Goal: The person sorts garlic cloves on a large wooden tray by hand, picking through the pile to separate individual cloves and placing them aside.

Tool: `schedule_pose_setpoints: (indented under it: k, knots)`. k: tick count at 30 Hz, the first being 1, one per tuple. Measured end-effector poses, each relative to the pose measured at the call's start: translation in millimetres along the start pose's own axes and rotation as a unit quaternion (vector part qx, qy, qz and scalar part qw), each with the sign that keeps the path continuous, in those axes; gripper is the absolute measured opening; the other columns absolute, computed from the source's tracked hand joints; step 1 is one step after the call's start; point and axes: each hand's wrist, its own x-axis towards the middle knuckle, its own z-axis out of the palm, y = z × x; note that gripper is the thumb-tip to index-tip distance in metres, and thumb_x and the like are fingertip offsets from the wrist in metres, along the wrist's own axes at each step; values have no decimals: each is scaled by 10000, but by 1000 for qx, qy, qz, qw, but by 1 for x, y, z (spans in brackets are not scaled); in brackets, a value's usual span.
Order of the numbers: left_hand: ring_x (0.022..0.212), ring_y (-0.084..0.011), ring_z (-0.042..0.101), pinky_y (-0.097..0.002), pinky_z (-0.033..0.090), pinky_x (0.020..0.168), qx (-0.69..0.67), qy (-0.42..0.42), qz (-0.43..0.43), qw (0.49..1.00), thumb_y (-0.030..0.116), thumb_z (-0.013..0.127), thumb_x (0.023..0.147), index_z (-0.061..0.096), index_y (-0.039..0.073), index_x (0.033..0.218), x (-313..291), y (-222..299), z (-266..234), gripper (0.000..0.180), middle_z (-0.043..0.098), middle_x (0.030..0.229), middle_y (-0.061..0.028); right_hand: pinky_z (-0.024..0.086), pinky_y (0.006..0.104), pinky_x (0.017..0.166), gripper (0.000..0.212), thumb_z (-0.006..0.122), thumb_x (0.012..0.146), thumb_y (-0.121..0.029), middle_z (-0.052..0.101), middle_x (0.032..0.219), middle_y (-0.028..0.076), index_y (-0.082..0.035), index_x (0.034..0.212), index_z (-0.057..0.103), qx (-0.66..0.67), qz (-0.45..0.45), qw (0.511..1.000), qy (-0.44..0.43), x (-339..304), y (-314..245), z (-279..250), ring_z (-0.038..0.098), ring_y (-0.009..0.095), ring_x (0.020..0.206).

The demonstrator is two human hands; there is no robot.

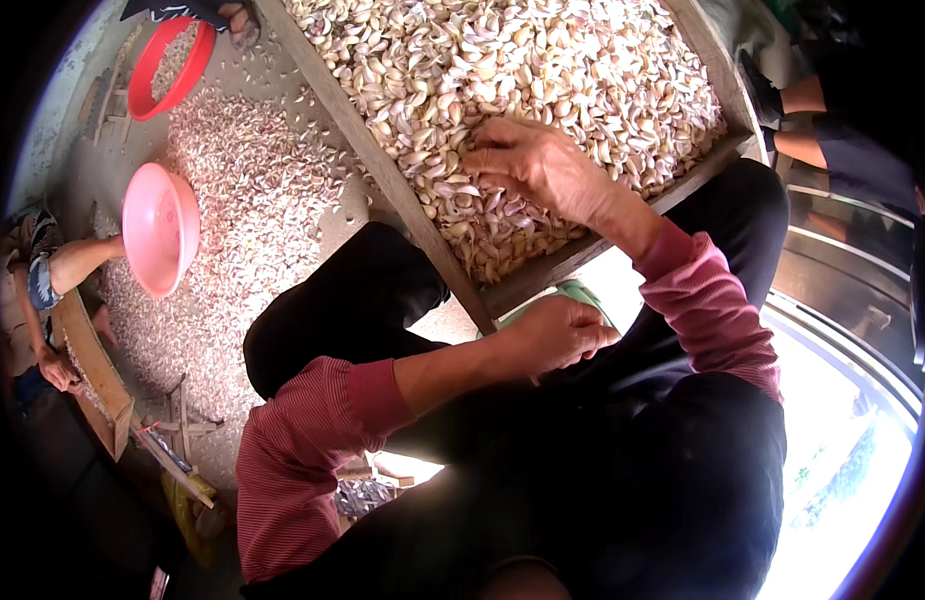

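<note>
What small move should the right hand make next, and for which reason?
Perhaps the right hand should pinch a few garlic cloves, because it is bent down at them inside the wooden tray; whether it already holds any is hidden.

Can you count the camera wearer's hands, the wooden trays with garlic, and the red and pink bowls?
Wearer's hands: 2
Wooden trays: 2
Red bowl: 1
Pink bowl: 1
Total: 6

Wooden tray point(373, 160): no readable lettering or numbers.
Pink basin point(151, 228): no readable markings.
Red basin point(197, 62): no readable markings.
Striped sleeve point(708, 300): no readable label.
</note>
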Motion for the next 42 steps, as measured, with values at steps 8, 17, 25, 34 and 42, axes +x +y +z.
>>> schedule_pose_setpoints:
  k: [8, 17, 25, 34, 42]
  knots:
    - [511, -61, 421, -256, 354, 490, 12, -17, -37, 999, 341, 606, 969, 541, 68, 707, -1, 0, 2, 384, 465, 569, 35, 555, 359, 806, 232, 718, 835, -172, 635, 1086, 51, -98, 1053, 688, -29, 121, 991, 47, -21, 5, -21, 626, 210, 949]
    - [500, -97, 450, -287, 375, 494, 37, -47, -39, 997, 332, 600, 964, 563, 59, 708, 0, -7, 6, 376, 473, 566, 5, 79, 593, 1176, 682, 777, 703, -454, 161, 1616, 24, -302, 1335, 570, -125, 77, 973, -179, -24, -29, -33, 68, 321, 1492]
    - [538, -56, 439, -265, 355, 510, 66, -43, -23, 997, 327, 595, 979, 535, 62, 705, 2, -3, 11, 386, 460, 571, 35, 137, 716, 1120, 881, 760, 798, -398, 64, 1612, 108, -328, 1518, 257, -256, 294, 917, -81, 33, 64, -28, 31, 522, 1434]
    - [739, -172, 616, -373, 482, 721, 246, 326, 396, 822, 275, 700, 840, 648, 36, 901, 54, -91, 32, 252, 674, 790, -80, 110, 662, 1138, 948, 354, 864, -765, 37, 1622, 140, -209, 1564, 39, -111, 447, 887, -28, 199, 95, -2, 108, 495, 1436]
    - [631, -70, 487, -296, 428, 613, 111, -54, 9, 992, 282, 581, 955, 581, 45, 844, 6, 22, 4, 262, 475, 630, 4, 100, 632, 1163, 648, 550, 896, -553, 185, 1586, 149, -203, 1432, 451, -28, 224, 974, 31, 92, 4, -10, 78, 468, 1454]
